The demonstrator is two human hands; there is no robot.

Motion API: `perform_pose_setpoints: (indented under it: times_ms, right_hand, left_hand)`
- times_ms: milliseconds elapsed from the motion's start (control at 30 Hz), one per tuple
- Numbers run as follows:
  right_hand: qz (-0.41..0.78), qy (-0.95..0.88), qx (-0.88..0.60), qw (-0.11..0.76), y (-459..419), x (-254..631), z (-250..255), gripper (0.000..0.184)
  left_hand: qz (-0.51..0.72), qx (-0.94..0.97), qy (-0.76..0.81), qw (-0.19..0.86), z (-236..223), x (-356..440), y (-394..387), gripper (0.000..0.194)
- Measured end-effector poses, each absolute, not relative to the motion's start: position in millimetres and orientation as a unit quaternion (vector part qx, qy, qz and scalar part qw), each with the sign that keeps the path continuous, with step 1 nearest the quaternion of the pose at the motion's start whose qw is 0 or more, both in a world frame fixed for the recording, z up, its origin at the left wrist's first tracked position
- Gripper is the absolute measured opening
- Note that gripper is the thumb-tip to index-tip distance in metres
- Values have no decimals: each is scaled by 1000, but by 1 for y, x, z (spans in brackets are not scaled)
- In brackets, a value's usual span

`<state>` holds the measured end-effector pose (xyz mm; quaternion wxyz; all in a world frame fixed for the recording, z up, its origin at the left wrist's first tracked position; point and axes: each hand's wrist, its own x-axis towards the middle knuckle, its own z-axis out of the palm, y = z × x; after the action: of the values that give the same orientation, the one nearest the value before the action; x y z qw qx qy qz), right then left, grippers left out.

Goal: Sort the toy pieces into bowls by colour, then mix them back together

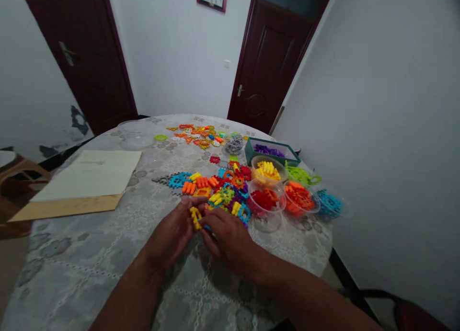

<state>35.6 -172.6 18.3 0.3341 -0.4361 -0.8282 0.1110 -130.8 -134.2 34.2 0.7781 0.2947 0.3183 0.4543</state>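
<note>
Between my two hands is a yellow toothed plastic building piece (pixel 196 218), held above the near part of the table. My left hand (pixel 172 233) curls round its left side, thumb and fingers closed on it. From the right, the fingers of my right hand (pixel 228 235) pinch its edge, with a bit of blue showing beneath them; whether that blue part is joined to the yellow one I cannot tell. Just beyond my hands lies a mixed pile of coloured pieces (pixel 226 194), with orange ridged pieces (pixel 203 182) and a blue gear-shaped piece (pixel 179 179) at its left.
Clear bowls of yellow (pixel 268 170), red (pixel 266 198), orange (pixel 299 197) and blue pieces (pixel 328 203) stand to the right. Behind them is a green box (pixel 291 159) with purple pieces. More loose pieces (pixel 203 134) lie at the back. White sheets on cardboard (pixel 88 175) lie left.
</note>
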Motion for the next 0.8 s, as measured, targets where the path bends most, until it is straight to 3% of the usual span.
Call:
perform_pose_setpoints:
  times_ms: [200, 333, 467, 633, 800]
  right_hand:
    - [172, -780, -456, 393, -188, 69, 51, 8]
    - [95, -753, -533, 374, -180, 122, 80, 3]
    - [-46, -712, -628, 310, -141, 196, 88, 9]
    - [-144, -634, -724, 231, -89, 254, 77, 19]
    - [-175, -647, -678, 303, -109, 217, 74, 27]
  left_hand:
    - [437, 351, 284, 778, 28, -134, -132, 47]
    - [506, 388, 310, 706, 32, -140, -130, 41]
    - [508, 478, 456, 553, 45, -146, -129, 42]
    - [411, 629, 574, 325, 39, -169, -122, 56]
    - [293, 745, 567, 194, 5, -182, -121, 78]
